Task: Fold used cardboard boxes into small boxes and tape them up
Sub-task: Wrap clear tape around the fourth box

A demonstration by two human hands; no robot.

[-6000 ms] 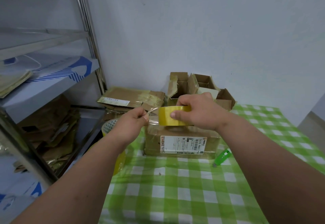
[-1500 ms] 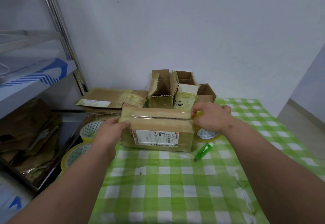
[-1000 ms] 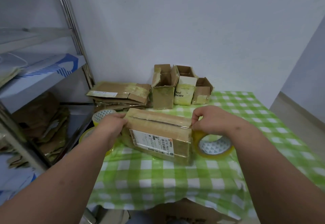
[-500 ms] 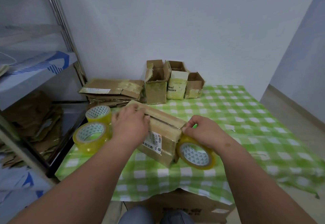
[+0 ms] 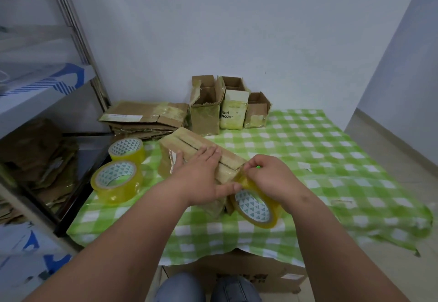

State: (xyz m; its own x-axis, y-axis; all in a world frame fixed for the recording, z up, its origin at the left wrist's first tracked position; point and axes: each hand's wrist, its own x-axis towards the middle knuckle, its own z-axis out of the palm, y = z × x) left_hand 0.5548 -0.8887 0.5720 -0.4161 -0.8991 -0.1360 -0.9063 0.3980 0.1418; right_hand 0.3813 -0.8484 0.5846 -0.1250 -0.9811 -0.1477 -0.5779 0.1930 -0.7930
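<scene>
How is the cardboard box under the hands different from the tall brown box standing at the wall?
The box under the hands lies long and low with its top flaps closed; the tall box at the wall stands upright with its flaps open. The left hand presses the first, and the right hand holds a tape roll at its end; nothing touches the tall box. Both are worn brown cardboard.

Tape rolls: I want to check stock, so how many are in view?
3. Two spare tape rolls sit at the table's left edge, one farther back, one nearer. The third tape roll is in the right hand, against the cardboard box.
</scene>
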